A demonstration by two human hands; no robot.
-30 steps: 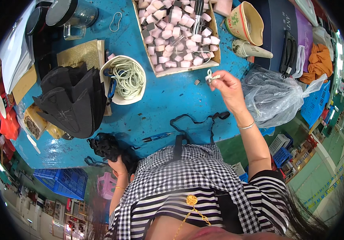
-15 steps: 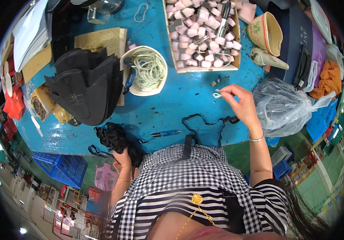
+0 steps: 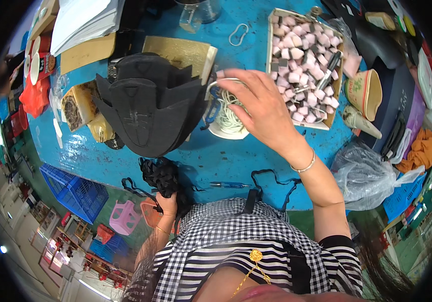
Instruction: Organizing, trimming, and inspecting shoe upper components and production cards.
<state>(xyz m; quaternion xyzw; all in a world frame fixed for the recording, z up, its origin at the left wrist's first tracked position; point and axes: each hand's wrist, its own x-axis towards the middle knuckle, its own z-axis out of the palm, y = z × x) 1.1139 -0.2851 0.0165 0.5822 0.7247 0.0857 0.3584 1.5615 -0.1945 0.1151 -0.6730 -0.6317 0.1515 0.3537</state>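
My left hand (image 3: pixel 166 204) is closed around a bunched black ribbon (image 3: pixel 159 176) at the table's near edge, with loose ends trailing from it. Over a white cup (image 3: pixel 226 135) of pale elastic cord loops (image 3: pixel 230 117) hovers my right hand (image 3: pixel 261 105), its thumb and fingers spread apart. The hand hides part of the cup, and I see nothing held in it. A blue-handled tool (image 3: pixel 212 113) hangs at the cup's left side. Left of the cup lies a stack of black shaped pieces (image 3: pixel 148 108).
A box (image 3: pixel 304 125) of pink and dark foam cubes stands beyond my right hand. A clear plastic bag (image 3: pixel 362 176) lies at the right. A slim blue tool (image 3: pixel 230 185) and a black strip (image 3: pixel 276 173) lie near the front edge. Blue crate (image 3: pixel 75 191) below left.
My right hand has moved left from beside the cube box to above the cup. Its pinch on a small pale cord loop has opened. My left hand still grips the black ribbon.
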